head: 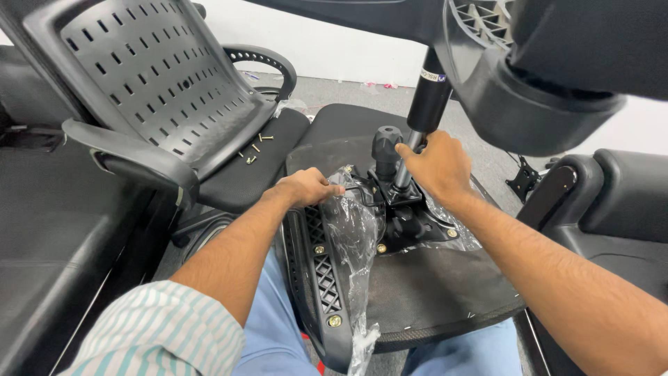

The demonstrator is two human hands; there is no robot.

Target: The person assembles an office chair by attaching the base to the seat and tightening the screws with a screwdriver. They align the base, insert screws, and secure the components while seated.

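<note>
An upturned black chair seat (424,285) rests on my lap, underside up. A black metal tilt mechanism (407,216) is bolted at its middle, with a ribbed knob (386,143) standing up from it. My right hand (435,163) grips the gas-lift cylinder (428,104) where it enters the mechanism; the chair base (536,90) hangs above. My left hand (306,186) is closed on crinkled clear plastic wrap (351,230) at the mechanism's left side. A black armrest bracket (316,278) with brass bolts runs along the seat's near edge.
An assembled black office chair (160,90) with a slotted back stands at left, several loose brass screws (252,152) lying on its seat. More black chair parts (612,202) sit at right. A small black bracket (522,179) lies on the grey floor.
</note>
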